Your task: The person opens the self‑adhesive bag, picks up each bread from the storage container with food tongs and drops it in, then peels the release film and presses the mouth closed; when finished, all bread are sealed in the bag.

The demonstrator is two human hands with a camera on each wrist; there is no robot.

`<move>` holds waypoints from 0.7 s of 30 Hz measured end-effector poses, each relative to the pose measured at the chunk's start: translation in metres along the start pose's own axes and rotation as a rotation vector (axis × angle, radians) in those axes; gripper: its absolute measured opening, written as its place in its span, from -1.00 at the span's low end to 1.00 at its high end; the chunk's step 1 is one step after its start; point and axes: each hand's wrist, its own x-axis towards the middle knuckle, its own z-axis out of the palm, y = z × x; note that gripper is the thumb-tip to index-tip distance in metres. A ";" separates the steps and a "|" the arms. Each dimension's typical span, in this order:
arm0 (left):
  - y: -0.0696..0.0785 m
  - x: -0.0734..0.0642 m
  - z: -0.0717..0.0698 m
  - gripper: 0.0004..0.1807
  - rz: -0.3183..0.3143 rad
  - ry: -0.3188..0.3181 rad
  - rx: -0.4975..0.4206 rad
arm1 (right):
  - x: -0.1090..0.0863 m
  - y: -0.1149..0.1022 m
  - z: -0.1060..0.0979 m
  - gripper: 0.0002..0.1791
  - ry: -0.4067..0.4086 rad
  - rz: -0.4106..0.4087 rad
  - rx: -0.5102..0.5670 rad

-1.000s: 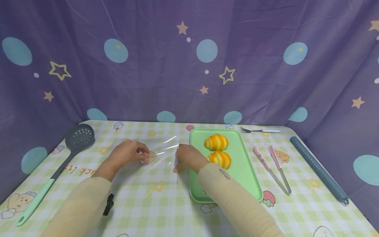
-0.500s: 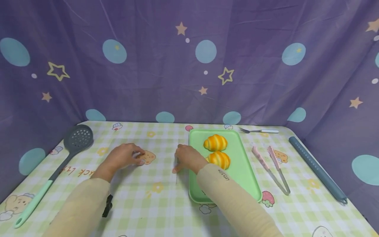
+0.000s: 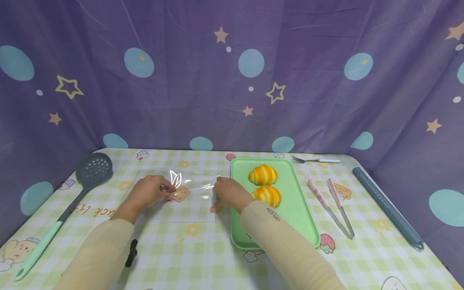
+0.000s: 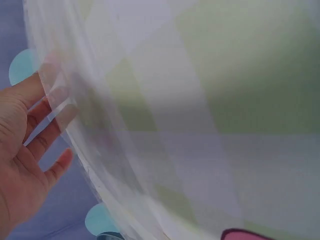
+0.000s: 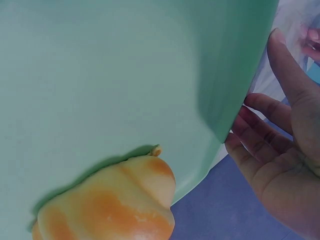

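in the head view, the left hand and the right hand were set apart above the checked worktop, with a piece of clear plastic film glinting between them. the film lay just to the left of a green tray. the right hand rested along the film's right side, thumb and fingers spread, its forearm crossing the tray. the left thumb and forefinger came close at the film; whether they pinched it, i could not tell. two bread rolls sat one beyond the other on the tray. a slotted spoon lay at the far left; a fork, pink-tipped tongs and a blue-grey bar lay to the right of the tray.

in the left wrist view, the film covered the fingertips of the left hand, which showed blurred through it, with the worktop's checks alongside.

in the right wrist view, the right hand's fingertips met the tray's edge, its thumb held away from them, and part of one roll showed below.
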 end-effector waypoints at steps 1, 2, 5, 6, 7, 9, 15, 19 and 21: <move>0.000 0.000 0.000 -0.76 -0.006 0.006 -0.010 | 0.000 0.000 0.000 -0.54 0.000 0.002 0.000; 0.000 -0.001 0.000 -0.79 -0.014 0.012 -0.021 | 0.000 0.000 0.000 -0.55 0.000 0.005 0.003; -0.001 -0.002 -0.001 -0.84 -0.031 0.018 -0.064 | 0.000 0.000 0.000 -0.55 -0.002 0.014 0.014; -0.001 -0.003 -0.001 -0.84 -0.029 0.022 -0.078 | 0.000 0.000 0.000 -0.55 -0.003 0.017 0.018; -0.002 -0.003 -0.001 -0.84 -0.024 0.025 -0.093 | 0.000 0.000 0.000 -0.56 -0.003 0.018 0.022; -0.003 -0.004 -0.002 -0.83 -0.013 0.032 -0.123 | 0.001 0.000 0.000 -0.57 -0.004 0.020 0.032; -0.008 -0.007 -0.003 -0.80 0.005 0.028 -0.173 | 0.001 0.001 0.002 -0.57 -0.006 0.010 0.033; -0.008 -0.008 -0.005 -0.78 0.006 0.017 -0.184 | 0.001 0.001 0.001 -0.57 0.000 0.005 0.024; -0.007 -0.008 -0.007 -0.78 -0.001 0.016 -0.182 | 0.000 0.000 0.001 -0.57 0.001 0.003 0.025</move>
